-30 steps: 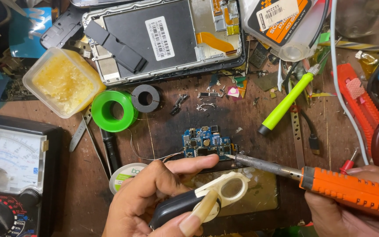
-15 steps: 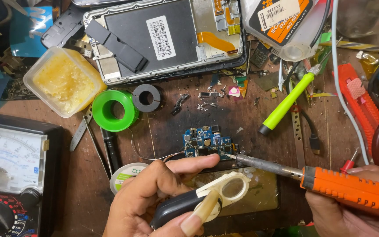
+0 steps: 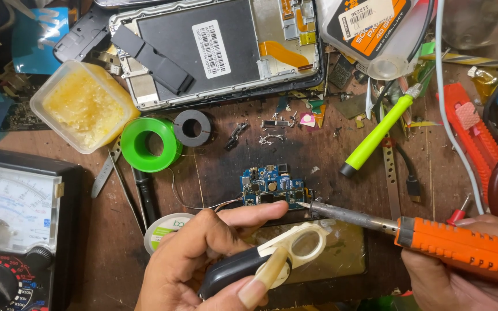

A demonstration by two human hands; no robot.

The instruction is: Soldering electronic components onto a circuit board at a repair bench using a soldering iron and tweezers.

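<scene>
Small blue circuit board (image 3: 270,186) lies on a dark mat in the middle of the cluttered bench (image 3: 445,173), just beyond both hands. The right hand (image 3: 462,276) has its grip clamped on an orange-handled soldering iron (image 3: 462,246), whose tip touches the board's right edge. The left hand (image 3: 203,259) has its grip closed around a black tool with a cream loop (image 3: 260,259), forefinger stretched toward the board. At upper left, an open clear plastic tub (image 3: 85,103) holds yellow, grainy paste. Beside it sit a green solder spool (image 3: 150,144) and a black ring (image 3: 192,127). An opened tablet (image 3: 214,49) lies above.
</scene>
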